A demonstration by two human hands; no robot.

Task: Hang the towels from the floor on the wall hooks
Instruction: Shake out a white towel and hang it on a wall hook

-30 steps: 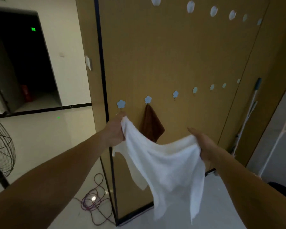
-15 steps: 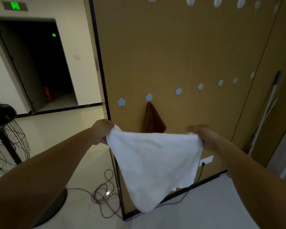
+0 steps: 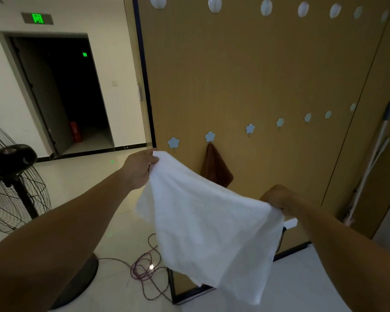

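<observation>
White towel (image 3: 212,226) is in the air in front of the wood wall panel (image 3: 257,75), spread between both hands. Left hand (image 3: 140,170) grip: pinching the upper-left corner, just below the leftmost flower hook (image 3: 173,143). Right hand (image 3: 277,198) grip: fingers curled round the other corner, lower down. Top edge is the long axis, sloping down from left to right; the rest hangs toward the floor (image 3: 81,176). Brown towel (image 3: 216,170) hangs on the 2nd flower hook (image 3: 209,136), partly hidden behind the white one. Fan (image 3: 11,176) at left, loose cable (image 3: 144,266) on the floor below, mop (image 3: 369,163) leaning at right.
</observation>
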